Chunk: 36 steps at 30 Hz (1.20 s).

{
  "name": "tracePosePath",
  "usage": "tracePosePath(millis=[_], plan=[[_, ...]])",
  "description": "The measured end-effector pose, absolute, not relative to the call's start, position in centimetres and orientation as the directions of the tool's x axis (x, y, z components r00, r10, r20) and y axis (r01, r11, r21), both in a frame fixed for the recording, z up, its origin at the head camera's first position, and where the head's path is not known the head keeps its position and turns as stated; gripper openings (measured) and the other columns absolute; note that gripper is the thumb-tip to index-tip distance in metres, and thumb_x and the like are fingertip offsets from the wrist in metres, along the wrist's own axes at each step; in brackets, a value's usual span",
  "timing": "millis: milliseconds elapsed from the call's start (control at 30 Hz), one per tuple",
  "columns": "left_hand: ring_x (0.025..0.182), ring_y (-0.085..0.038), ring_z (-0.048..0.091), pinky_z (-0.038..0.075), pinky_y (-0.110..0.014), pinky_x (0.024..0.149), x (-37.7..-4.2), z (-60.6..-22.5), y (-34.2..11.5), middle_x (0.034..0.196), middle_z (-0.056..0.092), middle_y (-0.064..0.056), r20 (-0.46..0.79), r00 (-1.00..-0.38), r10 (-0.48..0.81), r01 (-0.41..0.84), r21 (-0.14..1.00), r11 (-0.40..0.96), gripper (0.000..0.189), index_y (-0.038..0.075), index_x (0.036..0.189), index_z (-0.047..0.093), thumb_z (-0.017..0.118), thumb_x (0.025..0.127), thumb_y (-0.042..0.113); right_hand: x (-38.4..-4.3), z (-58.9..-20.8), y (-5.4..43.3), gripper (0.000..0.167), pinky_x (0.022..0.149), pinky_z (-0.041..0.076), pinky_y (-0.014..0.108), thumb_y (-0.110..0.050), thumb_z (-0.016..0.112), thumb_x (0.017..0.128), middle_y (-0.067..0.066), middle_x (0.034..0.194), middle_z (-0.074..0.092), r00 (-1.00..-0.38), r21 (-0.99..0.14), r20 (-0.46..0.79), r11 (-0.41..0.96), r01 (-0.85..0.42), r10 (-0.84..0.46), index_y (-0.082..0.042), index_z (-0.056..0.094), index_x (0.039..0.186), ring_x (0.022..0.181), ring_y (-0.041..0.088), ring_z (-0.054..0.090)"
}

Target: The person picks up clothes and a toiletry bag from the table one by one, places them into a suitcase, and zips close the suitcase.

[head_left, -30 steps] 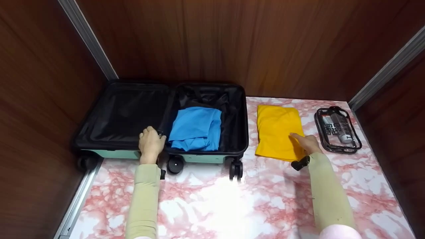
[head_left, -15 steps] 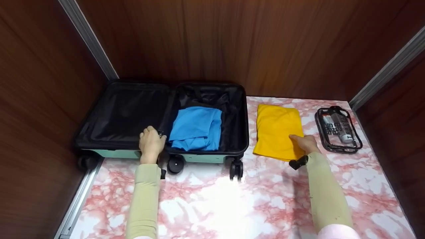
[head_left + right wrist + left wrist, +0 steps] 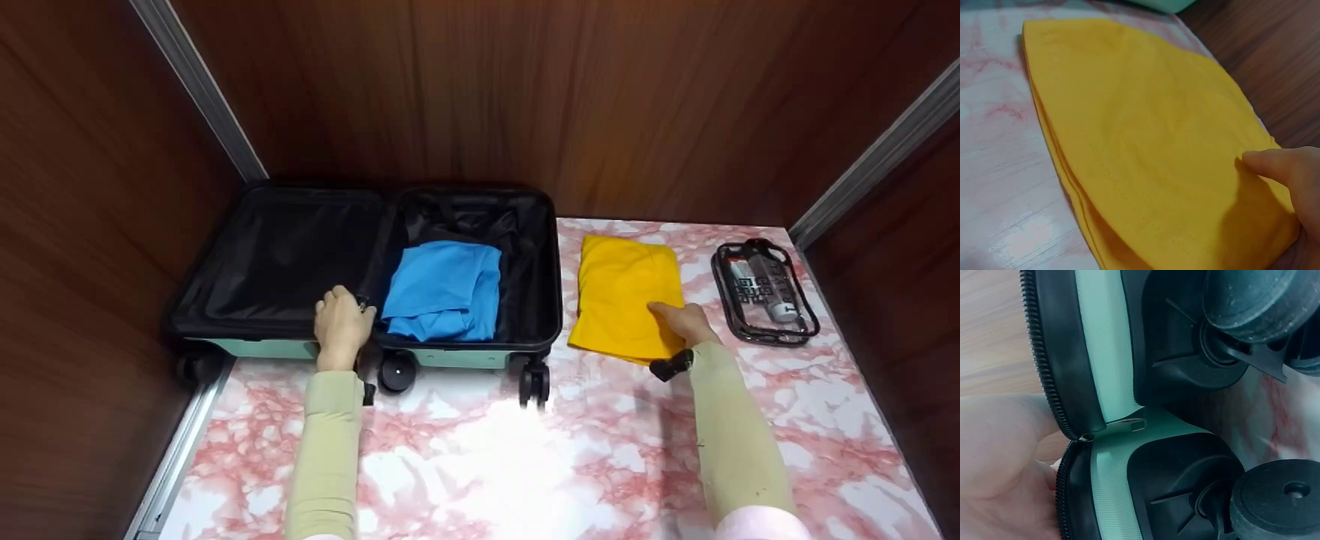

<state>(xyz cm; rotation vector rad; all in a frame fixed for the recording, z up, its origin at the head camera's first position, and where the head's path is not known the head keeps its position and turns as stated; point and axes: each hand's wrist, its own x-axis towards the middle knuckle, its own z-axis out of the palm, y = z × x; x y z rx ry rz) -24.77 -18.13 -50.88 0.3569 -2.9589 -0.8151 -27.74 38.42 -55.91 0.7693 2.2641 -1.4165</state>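
An open suitcase (image 3: 469, 358) with a mint-green shell lies flat, both black-lined halves facing up. My left hand (image 3: 343, 324) grips its near edge where the halves meet; in the left wrist view the fingers pass behind the zipper (image 3: 1039, 354), partly hidden. Blue folded cloth (image 3: 442, 289) lies inside the right half. On the pink-and-white marbled surface is a folded yellow cloth (image 3: 626, 292) with a stitched hem. My right hand (image 3: 684, 322) pinches its right edge, the thumb (image 3: 1266, 163) on top and the fingers mostly hidden underneath.
Right of the yellow cloth lies a clear pouch with black trim (image 3: 766, 296), holding a tube and other small items. Dark wood panels (image 3: 480, 97) stand behind and at both sides. Suitcase wheels (image 3: 535, 382) stick out toward me.
My right hand has shifted slightly left, and the yellow cloth's near edge has moved left with it. The left hand and suitcase stay where they were.
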Motion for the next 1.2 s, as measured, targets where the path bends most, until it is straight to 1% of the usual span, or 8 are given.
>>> tracePosePath(millis=[167, 400, 533, 700, 767, 833, 1033, 1200], plan=[[0.119, -0.050, 0.046, 0.040, -0.058, 0.100, -24.77, -50.88, -18.15, 0.128, 0.052, -0.034, 0.000, -0.972, -0.236, -0.204, 0.505, 0.839, 0.057, -0.015, 0.133, 0.046, 0.068, 0.098, 0.025, -27.76, -56.42, 38.35, 0.089, 0.111, 0.037, 0.047, -0.043, 0.060, 0.098, 0.028, 0.145, 0.036, -0.804, -0.712, -0.533, 0.374, 0.594, 0.264, 0.016, 0.020, 0.152, 0.124, 0.036, 0.043], [0.120, -0.050, 0.046, 0.040, -0.059, 0.100, -24.68, -50.89, -18.16, 0.130, 0.051, -0.034, -0.009, -0.970, -0.242, -0.213, 0.511, 0.833, 0.057, -0.015, 0.134, 0.045, 0.067, 0.098, 0.024, -27.83, -56.34, 38.15, 0.085, 0.111, 0.038, 0.048, -0.040, 0.058, 0.100, 0.027, 0.146, 0.037, -0.794, -0.719, -0.555, 0.339, 0.607, 0.247, 0.014, 0.019, 0.153, 0.126, 0.037, 0.044], [0.119, -0.050, 0.046, 0.040, -0.058, 0.100, -24.71, -50.88, -18.17, 0.130, 0.051, -0.034, -0.004, -0.971, -0.238, -0.207, 0.513, 0.833, 0.057, -0.015, 0.134, 0.045, 0.068, 0.098, 0.024, -27.92, -56.28, 38.10, 0.082, 0.109, 0.040, 0.047, -0.039, 0.056, 0.101, 0.024, 0.140, 0.040, -0.804, -0.733, -0.546, 0.329, 0.595, 0.237, 0.014, 0.020, 0.153, 0.122, 0.035, 0.047], [0.118, -0.049, 0.046, 0.041, -0.059, 0.099, -24.73, -50.93, -18.16, 0.129, 0.052, -0.033, -0.008, -0.971, -0.238, -0.207, 0.522, 0.827, 0.056, -0.014, 0.133, 0.046, 0.067, 0.099, 0.024, -27.95, -56.26, 38.13, 0.075, 0.093, 0.049, 0.038, -0.035, 0.056, 0.103, 0.017, 0.124, 0.046, -0.810, -0.745, -0.539, 0.317, 0.587, 0.232, 0.013, 0.024, 0.150, 0.106, 0.028, 0.052], [0.118, -0.049, 0.046, 0.041, -0.059, 0.099, -24.71, -50.92, -18.13, 0.128, 0.052, -0.032, -0.012, -0.971, -0.237, -0.208, 0.523, 0.827, 0.055, -0.014, 0.133, 0.046, 0.067, 0.099, 0.024, -27.86, -56.29, 38.17, 0.073, 0.086, 0.049, 0.034, -0.034, 0.057, 0.103, 0.016, 0.120, 0.046, -0.808, -0.742, -0.539, 0.321, 0.589, 0.237, 0.014, 0.026, 0.149, 0.101, 0.026, 0.053], [0.119, -0.049, 0.046, 0.040, -0.059, 0.099, -24.71, -50.92, -18.12, 0.128, 0.052, -0.032, -0.012, -0.972, -0.237, -0.208, 0.521, 0.828, 0.055, -0.014, 0.133, 0.046, 0.067, 0.099, 0.024, -27.84, -56.36, 38.21, 0.072, 0.083, 0.049, 0.032, -0.033, 0.057, 0.102, 0.015, 0.119, 0.046, -0.809, -0.740, -0.533, 0.327, 0.588, 0.248, 0.014, 0.028, 0.148, 0.100, 0.025, 0.052], [0.119, -0.050, 0.046, 0.040, -0.059, 0.100, -24.67, -50.87, -18.09, 0.129, 0.052, -0.034, -0.001, -0.972, -0.235, -0.202, 0.515, 0.833, 0.056, -0.015, 0.133, 0.046, 0.068, 0.098, 0.024, -28.06, -56.58, 38.22, 0.073, 0.087, 0.047, 0.034, -0.035, 0.059, 0.100, 0.017, 0.126, 0.046, -0.818, -0.742, -0.517, 0.344, 0.575, 0.253, 0.013, 0.030, 0.148, 0.106, 0.028, 0.051], [0.118, -0.050, 0.047, 0.040, -0.059, 0.100, -24.62, -50.84, -18.10, 0.127, 0.053, -0.034, 0.005, -0.973, -0.232, -0.196, 0.514, 0.835, 0.055, -0.015, 0.131, 0.047, 0.067, 0.098, 0.024, -28.31, -56.17, 38.05, 0.073, 0.086, 0.047, 0.031, -0.034, 0.059, 0.101, 0.015, 0.125, 0.047, -0.821, -0.760, -0.512, 0.312, 0.570, 0.251, 0.012, 0.030, 0.148, 0.104, 0.026, 0.052]])
